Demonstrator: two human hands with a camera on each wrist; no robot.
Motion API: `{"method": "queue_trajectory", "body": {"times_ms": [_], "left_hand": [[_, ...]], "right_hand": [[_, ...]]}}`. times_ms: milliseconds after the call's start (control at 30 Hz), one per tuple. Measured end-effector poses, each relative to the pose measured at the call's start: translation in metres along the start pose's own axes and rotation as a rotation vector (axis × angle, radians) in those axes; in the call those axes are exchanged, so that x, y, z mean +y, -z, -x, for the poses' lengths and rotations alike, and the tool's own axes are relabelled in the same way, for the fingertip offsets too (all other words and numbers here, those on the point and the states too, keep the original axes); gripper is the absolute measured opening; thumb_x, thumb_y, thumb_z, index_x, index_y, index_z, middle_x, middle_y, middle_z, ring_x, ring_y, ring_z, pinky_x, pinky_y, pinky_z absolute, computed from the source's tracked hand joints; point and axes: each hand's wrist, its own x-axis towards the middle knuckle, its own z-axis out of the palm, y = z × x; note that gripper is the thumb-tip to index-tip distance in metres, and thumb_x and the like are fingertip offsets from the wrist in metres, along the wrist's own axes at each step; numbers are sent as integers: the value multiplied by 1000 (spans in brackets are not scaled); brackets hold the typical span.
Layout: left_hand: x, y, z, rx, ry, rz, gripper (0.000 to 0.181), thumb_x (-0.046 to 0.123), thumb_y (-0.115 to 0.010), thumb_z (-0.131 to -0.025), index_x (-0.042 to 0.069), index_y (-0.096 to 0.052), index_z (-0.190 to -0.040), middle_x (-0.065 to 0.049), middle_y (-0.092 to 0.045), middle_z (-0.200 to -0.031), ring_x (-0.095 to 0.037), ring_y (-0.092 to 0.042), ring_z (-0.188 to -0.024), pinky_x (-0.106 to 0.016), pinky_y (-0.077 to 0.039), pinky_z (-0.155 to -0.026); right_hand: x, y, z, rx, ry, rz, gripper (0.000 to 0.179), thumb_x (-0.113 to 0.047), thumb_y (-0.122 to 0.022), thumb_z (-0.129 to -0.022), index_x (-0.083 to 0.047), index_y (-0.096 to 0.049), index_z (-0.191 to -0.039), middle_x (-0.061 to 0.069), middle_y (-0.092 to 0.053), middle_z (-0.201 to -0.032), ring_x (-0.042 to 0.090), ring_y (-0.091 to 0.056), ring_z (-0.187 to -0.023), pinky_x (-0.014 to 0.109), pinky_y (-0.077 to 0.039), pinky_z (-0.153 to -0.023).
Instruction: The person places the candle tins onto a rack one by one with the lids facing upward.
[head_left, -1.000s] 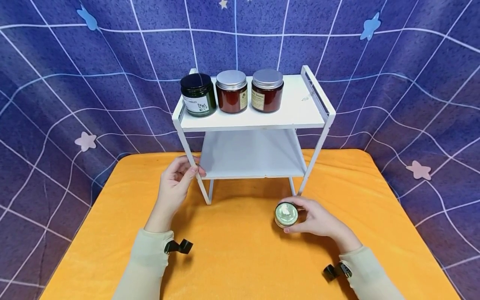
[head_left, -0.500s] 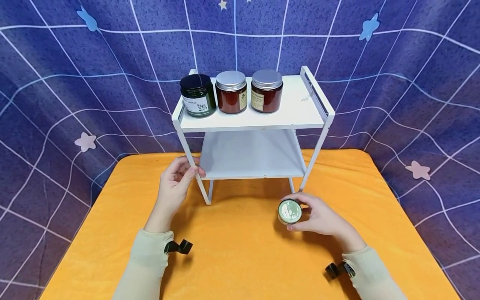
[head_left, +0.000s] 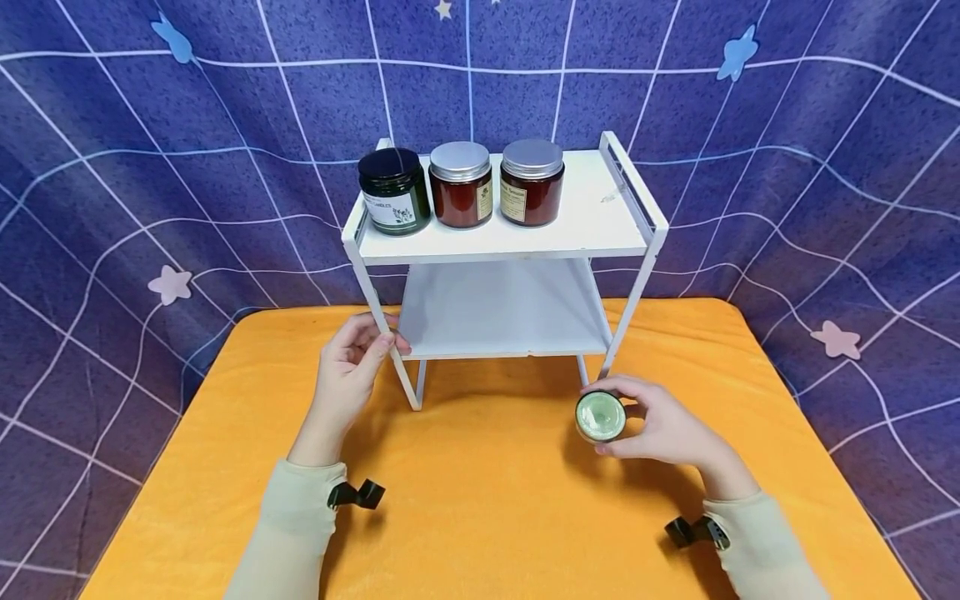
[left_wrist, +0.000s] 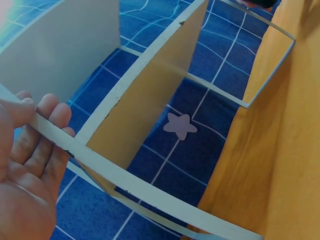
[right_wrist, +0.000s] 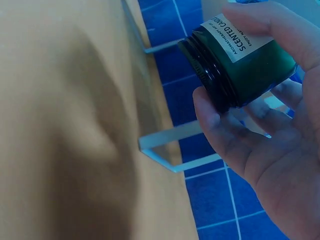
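My left hand (head_left: 348,371) grips the left front leg of a white two-tier shelf (head_left: 510,243). In the left wrist view, the thumb lies over the leg and the fingers (left_wrist: 60,115) curl behind it. Just in front of the shelf's right front leg, my right hand (head_left: 660,421) holds a green scented candle jar (head_left: 601,416) above the table. The right wrist view shows its black lid (right_wrist: 207,75) pointing toward the table and its white label partly under a finger. From the head view, the pale green round end of the jar faces up.
On the top shelf, toward the left, stand a dark green jar with a black lid (head_left: 393,192) and two amber jars (head_left: 460,185) with silver lids. An orange cloth (head_left: 480,508) covers the table. Behind hangs a blue gridded curtain (head_left: 315,108) with stars.
My right hand has lifted the candle jar off the table, moving it up and to the right, and tilted it. The left hand keeps its grip on the shelf leg.
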Motion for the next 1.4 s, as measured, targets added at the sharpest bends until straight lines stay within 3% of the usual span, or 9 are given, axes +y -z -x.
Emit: {"method": "queue_trajectory", "body": {"times_ms": [233, 533, 800, 1033, 1200, 1400], "left_hand": [[2, 2, 1, -1, -16, 18, 15, -13, -55, -108, -16, -61, -122, -9, -79, -94, -18, -76, -88, -27, -61, -86], [2, 4, 2, 6, -11, 9, 16, -13, -56, -108, -17, -61, -122, -7, -79, -94, -18, -76, -86, -27, -61, -85], [2, 5, 6, 5, -16, 16, 17, -15, -54, -107, -18, -60, -123, -9, -79, -94, -17, -76, -87, -26, -60, -84], [3, 3, 5, 19, -11, 18, 19, -13, -56, -107, -10, -66, -123, -9, -79, -94, -18, -76, -85, -28, -63, -86], [1, 1, 3, 6, -16, 32, 19, -14, -56, -107, -13, -65, -124, -9, -79, -95, -17, -77, -86, -28, -63, -87], [0, 1, 1, 0, -16, 19, 19, -14, -55, -107, -16, -62, -125, -5, -79, -95, -16, -77, -87, -28, -63, -87]], "right_hand": [[-3, 10, 1, 34, 25, -6, 71, -9, -103, -74, -19, -71, -136, 2, -69, -140, 15, -64, -128, 35, -59, -100], [-8, 14, 0, 67, 28, -14, 71, -7, -103, -72, -21, -71, -135, 3, -69, -141, 16, -64, -128, 32, -58, -99], [-4, 22, 1, 85, 34, -26, 72, -2, -101, -74, -14, -69, -139, 5, -71, -138, 15, -64, -128, 26, -55, -101], [-6, 41, 2, 114, 31, -9, 74, 4, -99, -74, -7, -68, -140, 4, -73, -131, 15, -66, -120, 23, -56, -99], [-9, 54, 5, 146, 32, -9, 75, 10, -97, -73, -4, -67, -140, 4, -72, -132, 13, -66, -117, 20, -56, -97], [-14, 65, 3, 171, 91, 14, 78, 18, -94, -70, 1, -66, -141, 2, -71, -133, 12, -66, -116, 18, -56, -94]]}}
